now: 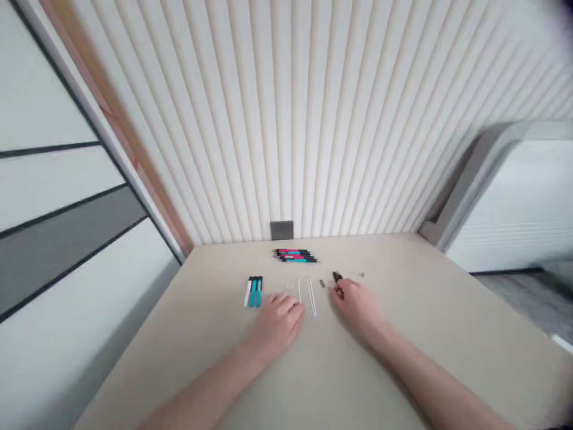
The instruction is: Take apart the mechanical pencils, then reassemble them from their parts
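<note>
So on the far left there's a white and grey panel wall (pixel 54 280) with dark strips, right up against the beige desk (pixel 322 382). First thing on the desk is a row of 3 barrels (pixel 253 291), 1 white and 2 teal, black ends pointing away from the person. Could be markings on them, but it's too blurry to read.

Just right of those is the left hand (pixel 277 322), palm down, fingers curled in and bunched pretty narrow. Its fingertips are at the near end of a thin white rod (pixel 299 289), though I can't tell if it's gripping it. Beyond that hand sit 3 tiny white bits (pixel 290 286).

Further back there's a pile of pens (pixel 295 257), pink, blue and black, lying sideways below a dark wall plate (pixel 282 230) on the ribbed wall (pixel 286 119). Any print on those is too small to make out.

Between the hands, 2 more white rods (pixel 311 297) lie close together, then a little dark piece (pixel 322 283). The right hand (pixel 358 306) has thumb and finger nearly together; can't tell what's pinched, if anything. Black parts (pixel 337 276) are right by its fingers, and a small greyish bit (pixel 362 275) sits just past it.
</note>
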A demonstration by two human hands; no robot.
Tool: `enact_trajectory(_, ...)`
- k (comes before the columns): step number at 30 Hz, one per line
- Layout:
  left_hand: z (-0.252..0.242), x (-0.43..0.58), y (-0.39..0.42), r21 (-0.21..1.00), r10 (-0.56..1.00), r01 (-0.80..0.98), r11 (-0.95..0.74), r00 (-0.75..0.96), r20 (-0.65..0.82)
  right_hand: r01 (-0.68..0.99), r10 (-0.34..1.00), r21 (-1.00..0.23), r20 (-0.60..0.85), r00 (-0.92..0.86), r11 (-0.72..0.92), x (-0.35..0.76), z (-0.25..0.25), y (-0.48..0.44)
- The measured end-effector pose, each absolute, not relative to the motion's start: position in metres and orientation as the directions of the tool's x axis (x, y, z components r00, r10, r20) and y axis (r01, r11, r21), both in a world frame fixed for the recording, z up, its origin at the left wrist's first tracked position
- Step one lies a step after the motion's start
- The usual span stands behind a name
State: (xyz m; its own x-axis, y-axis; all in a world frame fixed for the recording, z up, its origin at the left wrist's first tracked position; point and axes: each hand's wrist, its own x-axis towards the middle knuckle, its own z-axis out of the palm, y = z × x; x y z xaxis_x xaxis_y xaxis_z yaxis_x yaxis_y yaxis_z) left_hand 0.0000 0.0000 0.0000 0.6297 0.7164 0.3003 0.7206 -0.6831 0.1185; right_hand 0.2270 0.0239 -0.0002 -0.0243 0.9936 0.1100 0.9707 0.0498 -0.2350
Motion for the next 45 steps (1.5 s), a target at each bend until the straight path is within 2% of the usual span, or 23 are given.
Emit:
enact_trajectory(7, 0.010, 0.003, -0.002, 0.116, 0.708, 0.711, -0.694, 0.645, 0.288, 0.982, 0.996, -0.187, 0.085, 0.024, -0.008, 0.215, 0.009, 0.030)
enact_trajectory(16, 0.017, 0.012, -0.002, 0.098, 0.719, 0.725, -0.682, 0.639, 0.272, 0.974, 0.998, -0.227, 0.055, -0.016, 0.028, 0.221, 0.013, 0.020)
enact_trajectory(25, 0.017, 0.013, -0.003, 0.097, 0.714, 0.721, -0.686, 0.641, 0.281, 0.973, 0.996, -0.224, 0.086, -0.026, 0.044, 0.220, 0.010, 0.022)
enact_trajectory(33, 0.018, 0.012, -0.004, 0.074, 0.727, 0.734, -0.675, 0.646, 0.231, 0.970, 0.997, -0.236, 0.057, -0.045, 0.058, 0.220, 0.008, 0.023)
enact_trajectory(45, 0.015, 0.011, -0.002, 0.071, 0.684, 0.691, -0.720, 0.689, 0.240, 0.972, 0.995, -0.218, 0.057, -0.081, 0.092, 0.219, 0.008, 0.023)
